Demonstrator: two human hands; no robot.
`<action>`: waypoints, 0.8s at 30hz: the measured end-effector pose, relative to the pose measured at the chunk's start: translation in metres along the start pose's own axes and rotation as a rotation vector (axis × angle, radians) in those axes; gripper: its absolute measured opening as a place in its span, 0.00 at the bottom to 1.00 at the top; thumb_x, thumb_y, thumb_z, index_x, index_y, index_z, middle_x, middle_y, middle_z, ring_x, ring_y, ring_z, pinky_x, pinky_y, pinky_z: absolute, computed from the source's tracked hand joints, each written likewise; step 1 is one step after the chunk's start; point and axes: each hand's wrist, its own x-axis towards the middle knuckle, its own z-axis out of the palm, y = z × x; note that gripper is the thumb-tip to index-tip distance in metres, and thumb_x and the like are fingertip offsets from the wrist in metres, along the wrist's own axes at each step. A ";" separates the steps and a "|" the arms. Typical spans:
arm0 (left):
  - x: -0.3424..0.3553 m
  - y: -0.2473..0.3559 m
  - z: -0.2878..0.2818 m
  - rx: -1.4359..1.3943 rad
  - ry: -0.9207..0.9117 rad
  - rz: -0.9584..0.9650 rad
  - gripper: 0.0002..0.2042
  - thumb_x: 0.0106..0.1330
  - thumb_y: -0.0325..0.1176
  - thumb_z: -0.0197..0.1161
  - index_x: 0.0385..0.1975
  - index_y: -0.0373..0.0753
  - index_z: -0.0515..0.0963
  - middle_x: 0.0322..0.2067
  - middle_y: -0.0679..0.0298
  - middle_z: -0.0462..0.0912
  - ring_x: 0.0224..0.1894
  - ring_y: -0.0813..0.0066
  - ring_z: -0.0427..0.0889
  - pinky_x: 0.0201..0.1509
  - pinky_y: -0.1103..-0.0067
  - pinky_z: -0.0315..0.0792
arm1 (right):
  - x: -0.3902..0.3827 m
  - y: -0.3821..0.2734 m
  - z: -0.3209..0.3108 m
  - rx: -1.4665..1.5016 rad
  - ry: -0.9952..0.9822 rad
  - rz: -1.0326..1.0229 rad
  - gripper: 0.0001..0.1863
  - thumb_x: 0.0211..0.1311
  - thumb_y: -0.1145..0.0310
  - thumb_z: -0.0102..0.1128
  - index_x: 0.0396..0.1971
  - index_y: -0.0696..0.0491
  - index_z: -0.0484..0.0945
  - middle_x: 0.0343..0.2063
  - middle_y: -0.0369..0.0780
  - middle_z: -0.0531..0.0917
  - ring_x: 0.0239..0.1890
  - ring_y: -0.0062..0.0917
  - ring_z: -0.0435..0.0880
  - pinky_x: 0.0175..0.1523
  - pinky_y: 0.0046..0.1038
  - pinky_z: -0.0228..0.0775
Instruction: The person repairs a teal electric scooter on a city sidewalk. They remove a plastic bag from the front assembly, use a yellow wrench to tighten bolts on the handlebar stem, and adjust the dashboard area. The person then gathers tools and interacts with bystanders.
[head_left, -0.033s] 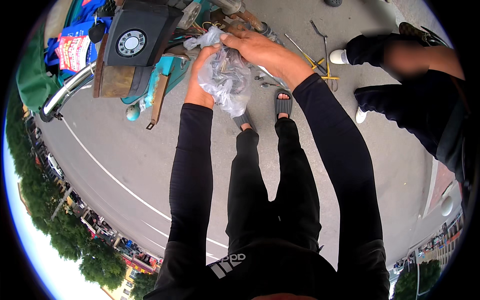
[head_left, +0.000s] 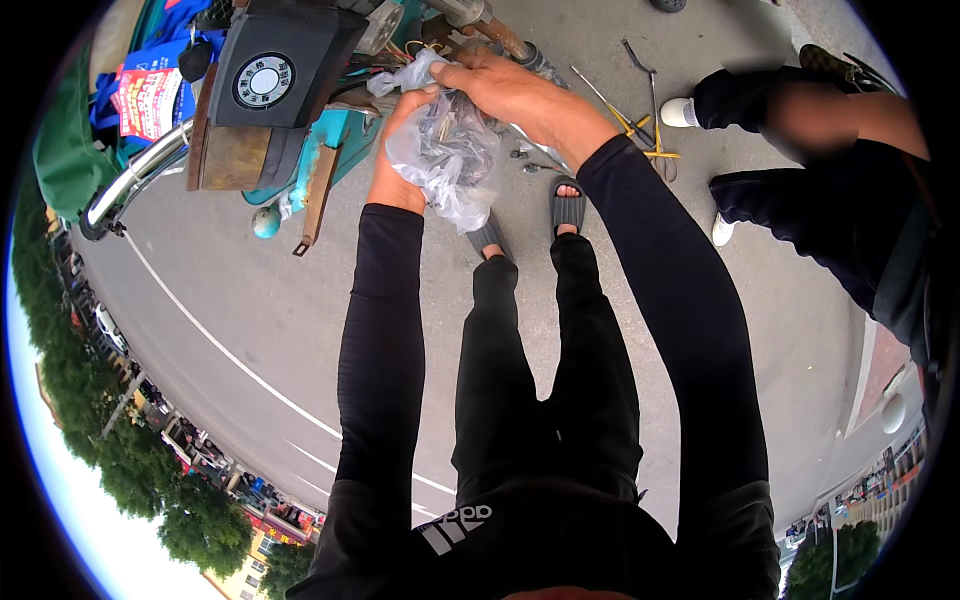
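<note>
A crumpled, see-through plastic bag (head_left: pixel 447 160) is held between my two hands, with dark small contents that I cannot make out. My left hand (head_left: pixel 398 155) grips its left side, thumb near the bag's upper end. From the right, my right hand (head_left: pixel 510 95) closes on the top of the bag, its thumb pressed over the plastic and its other fingers partly hidden behind. Just beyond the hands are loose wires (head_left: pixel 420 47) and rusty metal parts of a turquoise vehicle (head_left: pixel 335 135).
A black box (head_left: pixel 285 65) with a round label sits on the vehicle at left, above a rusty bracket (head_left: pixel 318 200). Yellow-handled tools (head_left: pixel 655 150) and small metal parts (head_left: pixel 530 160) lie on the pavement. At right stands another person (head_left: pixel 800 190) in dark trousers and white shoes.
Both hands and the plastic bag have shifted slightly to the left. My right thumb has slid a little left along the top of the bag.
</note>
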 end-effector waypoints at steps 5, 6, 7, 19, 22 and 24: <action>-0.003 -0.003 -0.010 0.170 0.014 0.164 0.20 0.64 0.33 0.62 0.55 0.41 0.71 0.42 0.62 0.80 0.43 0.69 0.82 0.45 0.72 0.78 | 0.048 -0.008 0.027 0.025 0.028 0.097 0.28 0.66 0.54 0.65 0.52 0.64 0.77 0.47 0.49 0.81 0.44 0.32 0.82 0.47 0.36 0.76; 0.000 -0.002 -0.010 0.181 0.021 0.173 0.19 0.65 0.33 0.61 0.56 0.42 0.71 0.42 0.63 0.80 0.44 0.68 0.82 0.46 0.72 0.78 | 0.056 -0.011 0.027 0.058 0.019 0.110 0.27 0.65 0.55 0.66 0.51 0.65 0.76 0.47 0.49 0.81 0.44 0.32 0.82 0.46 0.36 0.76; -0.001 -0.001 -0.007 0.189 0.034 0.182 0.18 0.66 0.33 0.60 0.56 0.42 0.71 0.43 0.63 0.80 0.46 0.67 0.82 0.47 0.71 0.79 | 0.059 -0.012 0.028 0.089 0.005 0.126 0.27 0.64 0.56 0.67 0.51 0.65 0.76 0.47 0.49 0.81 0.44 0.32 0.81 0.44 0.37 0.76; -0.007 -0.012 0.004 0.047 0.109 0.261 0.24 0.74 0.43 0.55 0.64 0.36 0.65 0.55 0.59 0.76 0.56 0.67 0.77 0.58 0.73 0.73 | 0.053 0.013 0.036 0.398 0.306 -0.032 0.25 0.58 0.67 0.73 0.49 0.69 0.79 0.41 0.48 0.85 0.39 0.30 0.84 0.45 0.31 0.77; 0.013 -0.022 0.001 0.131 0.152 0.355 0.25 0.76 0.50 0.53 0.63 0.37 0.67 0.57 0.60 0.76 0.57 0.67 0.77 0.59 0.70 0.73 | 0.046 -0.003 0.017 0.215 0.188 0.014 0.21 0.57 0.66 0.74 0.44 0.66 0.82 0.36 0.46 0.86 0.36 0.31 0.85 0.41 0.33 0.78; 0.019 -0.023 0.006 0.067 0.130 0.334 0.25 0.76 0.51 0.54 0.63 0.38 0.68 0.57 0.61 0.76 0.57 0.67 0.77 0.60 0.70 0.73 | 0.047 -0.016 0.009 -0.047 0.139 0.009 0.17 0.61 0.60 0.69 0.38 0.61 0.85 0.33 0.45 0.87 0.35 0.35 0.87 0.38 0.35 0.78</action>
